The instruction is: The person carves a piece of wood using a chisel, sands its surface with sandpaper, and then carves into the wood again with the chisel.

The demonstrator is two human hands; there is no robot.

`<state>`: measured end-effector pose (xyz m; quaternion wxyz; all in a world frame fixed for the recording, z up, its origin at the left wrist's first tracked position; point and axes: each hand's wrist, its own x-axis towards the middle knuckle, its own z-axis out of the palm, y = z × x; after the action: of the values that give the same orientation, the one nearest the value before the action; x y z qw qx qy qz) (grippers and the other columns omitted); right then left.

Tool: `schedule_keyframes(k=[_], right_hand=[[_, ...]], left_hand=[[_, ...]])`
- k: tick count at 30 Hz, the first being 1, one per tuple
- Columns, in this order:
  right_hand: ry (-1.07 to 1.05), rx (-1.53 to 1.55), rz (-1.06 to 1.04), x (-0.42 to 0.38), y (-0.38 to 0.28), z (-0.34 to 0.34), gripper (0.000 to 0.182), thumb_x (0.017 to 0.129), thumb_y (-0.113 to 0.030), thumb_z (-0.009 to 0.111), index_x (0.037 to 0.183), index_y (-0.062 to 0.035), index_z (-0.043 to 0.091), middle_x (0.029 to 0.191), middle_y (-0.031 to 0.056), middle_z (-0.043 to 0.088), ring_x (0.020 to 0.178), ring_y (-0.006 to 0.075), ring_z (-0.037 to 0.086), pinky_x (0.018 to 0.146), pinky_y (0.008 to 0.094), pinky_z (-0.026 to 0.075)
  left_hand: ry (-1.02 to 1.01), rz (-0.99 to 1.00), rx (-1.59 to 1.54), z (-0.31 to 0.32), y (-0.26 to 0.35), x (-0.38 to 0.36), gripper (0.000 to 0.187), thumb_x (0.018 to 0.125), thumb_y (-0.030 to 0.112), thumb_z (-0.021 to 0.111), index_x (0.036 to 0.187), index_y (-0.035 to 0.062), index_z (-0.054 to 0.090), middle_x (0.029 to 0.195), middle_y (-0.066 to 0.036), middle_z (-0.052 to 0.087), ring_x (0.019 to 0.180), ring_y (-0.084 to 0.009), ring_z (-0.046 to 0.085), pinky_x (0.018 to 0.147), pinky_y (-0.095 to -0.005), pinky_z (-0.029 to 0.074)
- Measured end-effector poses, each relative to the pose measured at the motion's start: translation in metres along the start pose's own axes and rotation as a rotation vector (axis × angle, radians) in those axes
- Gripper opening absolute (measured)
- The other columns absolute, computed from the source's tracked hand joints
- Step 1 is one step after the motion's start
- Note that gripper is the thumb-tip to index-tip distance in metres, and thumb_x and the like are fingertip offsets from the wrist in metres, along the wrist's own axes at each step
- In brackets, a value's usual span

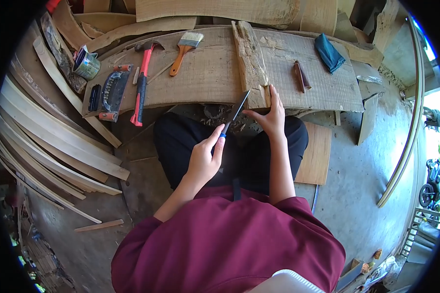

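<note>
My left hand (pixel 205 158) is closed around the blue handle of a tool with a long, flat metal blade (pixel 239 105). The blade points up and to the right, its tip overlapping the near left corner of a rough wood piece (pixel 250 63). That piece lies lengthwise away from me on a broad plank bench (pixel 205 78), its surface ragged and partly split. At its near end is my right hand (pixel 273 115), fingers stretched along the right side and thumb spread out to the left.
Left on the bench lie a red claw hammer (pixel 142 83), a paintbrush (pixel 183 51) and a hand sander (pixel 115 93). A tin can (pixel 87 64) stands beyond them. Brown folded sandpaper (pixel 301 77) and a blue cloth (pixel 330 52) lie right. Curved wood strips (pixel 58 136) fill the left floor.
</note>
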<state>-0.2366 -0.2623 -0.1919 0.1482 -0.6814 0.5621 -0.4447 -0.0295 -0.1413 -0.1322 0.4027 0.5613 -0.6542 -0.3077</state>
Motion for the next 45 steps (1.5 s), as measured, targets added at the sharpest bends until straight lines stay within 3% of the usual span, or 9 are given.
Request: schedule_keyframes(k=[2, 12, 14, 16, 23, 31, 34, 39, 45], right_hand=[[0.101, -0.072, -0.095, 0.003, 0.002, 0.008, 0.108, 0.054, -0.041, 0.092, 0.138, 0.0044, 0.041, 0.131, 0.0243, 0.054, 0.121, 0.0384, 0.053, 0.102, 0.0427, 0.042], [0.232, -0.253, -0.079, 0.026, 0.007, 0.030, 0.095, 0.067, -0.044, 0.084, 0.135, 0.0076, 0.042, 0.119, 0.0257, 0.059, 0.110, 0.0400, 0.058, 0.096, 0.0446, 0.044], [0.239, -0.264, -0.077, 0.031, 0.011, 0.028, 0.095, 0.067, -0.045, 0.083, 0.135, 0.0076, 0.042, 0.116, 0.0256, 0.060, 0.108, 0.0400, 0.058, 0.095, 0.0445, 0.044], [0.166, -0.221, -0.011, 0.034, 0.012, 0.024, 0.096, 0.068, -0.050, 0.080, 0.135, 0.0083, 0.042, 0.125, 0.0246, 0.057, 0.116, 0.0389, 0.055, 0.098, 0.0448, 0.042], [0.138, -0.277, -0.106, 0.048, 0.018, 0.009, 0.101, 0.062, -0.053, 0.084, 0.134, 0.0065, 0.044, 0.121, 0.0250, 0.059, 0.112, 0.0383, 0.058, 0.096, 0.0438, 0.045], [-0.026, -0.258, -0.103, 0.065, 0.029, 0.000, 0.119, 0.054, -0.068, 0.081, 0.138, 0.0069, 0.040, 0.128, 0.0248, 0.056, 0.122, 0.0362, 0.052, 0.103, 0.0438, 0.040], [-0.015, -0.321, -0.141, 0.064, 0.027, -0.001, 0.117, 0.055, -0.063, 0.083, 0.139, 0.0042, 0.039, 0.127, 0.0249, 0.056, 0.116, 0.0385, 0.056, 0.099, 0.0437, 0.044], [-0.049, -0.296, -0.051, 0.065, 0.025, 0.002, 0.122, 0.054, -0.072, 0.077, 0.139, 0.0064, 0.038, 0.128, 0.0248, 0.055, 0.120, 0.0369, 0.053, 0.102, 0.0443, 0.040], [-0.024, -0.299, -0.055, 0.065, 0.026, 0.003, 0.120, 0.053, -0.071, 0.079, 0.136, 0.0069, 0.041, 0.126, 0.0252, 0.057, 0.119, 0.0367, 0.054, 0.101, 0.0434, 0.041]], left_hand=[[0.049, 0.046, 0.010, 0.005, 0.000, 0.005, 0.033, 0.097, 0.015, 0.054, 0.126, -0.0008, 0.057, 0.092, -0.027, 0.066, 0.086, -0.0396, 0.067, 0.072, -0.0386, 0.052], [0.088, 0.135, 0.113, 0.006, -0.007, 0.058, 0.032, 0.096, 0.016, 0.055, 0.124, 0.0017, 0.059, 0.084, -0.027, 0.065, 0.083, -0.0403, 0.065, 0.068, -0.0405, 0.053], [-0.024, 0.016, 0.127, 0.000, 0.000, 0.066, 0.034, 0.098, 0.018, 0.053, 0.126, 0.0005, 0.058, 0.106, -0.028, 0.064, 0.101, -0.0390, 0.063, 0.081, -0.0356, 0.052], [-0.031, 0.022, 0.154, -0.002, 0.001, 0.067, 0.034, 0.098, 0.018, 0.053, 0.127, 0.0006, 0.057, 0.105, -0.028, 0.065, 0.101, -0.0388, 0.063, 0.080, -0.0357, 0.052], [-0.033, 0.034, 0.122, -0.004, 0.000, 0.056, 0.035, 0.097, 0.016, 0.054, 0.128, 0.0014, 0.057, 0.098, -0.028, 0.065, 0.094, -0.0394, 0.065, 0.076, -0.0373, 0.052], [-0.042, -0.038, 0.204, -0.004, 0.013, 0.071, 0.034, 0.097, 0.021, 0.054, 0.127, 0.0056, 0.059, 0.095, -0.027, 0.065, 0.089, -0.0403, 0.065, 0.072, -0.0397, 0.053], [-0.051, -0.059, 0.268, 0.001, 0.011, 0.084, 0.034, 0.097, 0.023, 0.053, 0.127, 0.0064, 0.059, 0.095, -0.027, 0.065, 0.088, -0.0401, 0.065, 0.071, -0.0409, 0.053], [0.007, 0.052, 0.288, 0.020, 0.007, 0.127, 0.034, 0.097, 0.025, 0.054, 0.128, 0.0129, 0.060, 0.065, -0.022, 0.060, 0.062, -0.0386, 0.063, 0.056, -0.0438, 0.049], [-0.058, 0.032, 0.323, 0.028, 0.007, 0.116, 0.035, 0.097, 0.027, 0.053, 0.129, 0.0112, 0.057, 0.068, -0.023, 0.061, 0.063, -0.0399, 0.063, 0.057, -0.0456, 0.049]])
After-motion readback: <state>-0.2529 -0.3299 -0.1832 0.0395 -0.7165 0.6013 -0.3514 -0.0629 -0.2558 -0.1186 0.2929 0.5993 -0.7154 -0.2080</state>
